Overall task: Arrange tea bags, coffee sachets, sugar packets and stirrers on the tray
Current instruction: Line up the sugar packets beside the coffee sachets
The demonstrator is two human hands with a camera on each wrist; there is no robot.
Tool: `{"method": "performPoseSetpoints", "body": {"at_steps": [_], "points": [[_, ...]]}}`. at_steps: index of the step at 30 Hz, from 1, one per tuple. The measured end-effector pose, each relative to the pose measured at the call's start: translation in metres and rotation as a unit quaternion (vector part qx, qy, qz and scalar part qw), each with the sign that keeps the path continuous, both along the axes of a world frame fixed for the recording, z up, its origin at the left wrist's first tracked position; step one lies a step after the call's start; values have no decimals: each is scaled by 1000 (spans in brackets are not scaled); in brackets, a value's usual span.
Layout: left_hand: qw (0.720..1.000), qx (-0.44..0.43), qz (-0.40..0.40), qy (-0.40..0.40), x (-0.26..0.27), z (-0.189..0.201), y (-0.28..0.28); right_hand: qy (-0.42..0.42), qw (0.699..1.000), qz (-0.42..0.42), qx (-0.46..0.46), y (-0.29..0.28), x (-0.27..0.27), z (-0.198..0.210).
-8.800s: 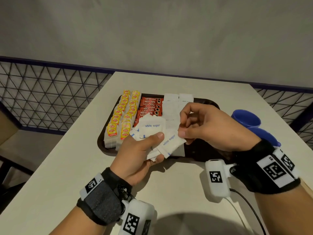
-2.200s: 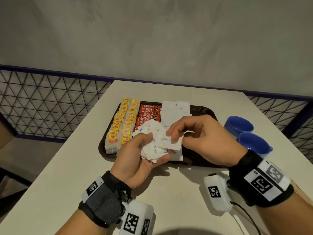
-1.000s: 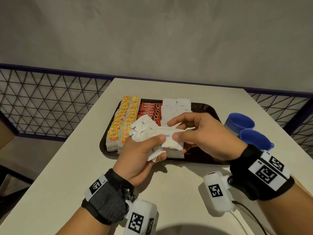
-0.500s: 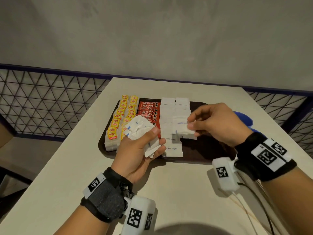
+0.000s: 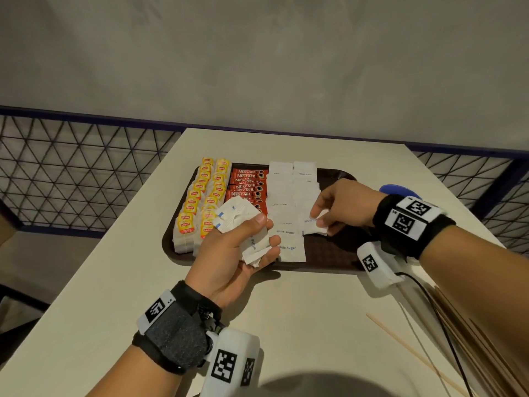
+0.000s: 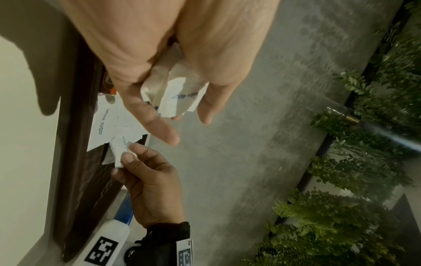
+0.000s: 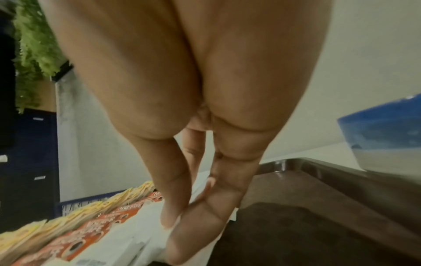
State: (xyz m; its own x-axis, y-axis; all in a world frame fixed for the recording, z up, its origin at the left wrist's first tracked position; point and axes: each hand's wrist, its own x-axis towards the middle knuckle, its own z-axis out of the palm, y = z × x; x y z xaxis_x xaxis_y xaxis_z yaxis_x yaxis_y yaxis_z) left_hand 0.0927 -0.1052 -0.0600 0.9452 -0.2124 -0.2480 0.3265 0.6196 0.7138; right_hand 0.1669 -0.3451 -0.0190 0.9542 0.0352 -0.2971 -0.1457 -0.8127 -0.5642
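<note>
Head view: left hand (image 5: 229,253) clutches a sugar bundle (image 5: 243,224) over the tray's (image 5: 329,253) near edge; right hand's (image 5: 343,207) fingers (image 6: 136,149) pinch 1 packet (image 5: 313,224) onto the tray's sugar rows (image 5: 286,213).

blue cups (image 5: 399,191), mesh railing (image 5: 71,173), green plants (image 6: 355,180)

Blue cup (image 5: 399,190) mostly hidden behind right hand (image 5: 343,206).

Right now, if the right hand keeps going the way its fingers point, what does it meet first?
Probably the laid sugar packets on the tray; the right hand pinches one packet just beside them. Depth is unclear.
</note>
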Motion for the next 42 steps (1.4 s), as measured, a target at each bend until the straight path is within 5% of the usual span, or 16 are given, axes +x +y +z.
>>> {"method": "performPoseSetpoints", "body": {"at_steps": [11, 20, 32, 35, 42], "points": [[994, -106, -21, 32, 1, 0, 4, -32, 994, 23, -105, 5, 2, 11], [993, -64, -82, -59, -3, -1, 1, -107, 975, 39, 189, 46, -70, 32], [982, 134, -53, -126, -3, -8, 2, -150, 952, 118, 239, 43, -75, 8], [969, 176, -69, -159, -4, -7, 3, -140, 935, 95, 311, 43, -77, 3], [985, 123, -58, -111, -5, -4, -1, -93, 926, 76, 358, 39, -72, -3]]}}
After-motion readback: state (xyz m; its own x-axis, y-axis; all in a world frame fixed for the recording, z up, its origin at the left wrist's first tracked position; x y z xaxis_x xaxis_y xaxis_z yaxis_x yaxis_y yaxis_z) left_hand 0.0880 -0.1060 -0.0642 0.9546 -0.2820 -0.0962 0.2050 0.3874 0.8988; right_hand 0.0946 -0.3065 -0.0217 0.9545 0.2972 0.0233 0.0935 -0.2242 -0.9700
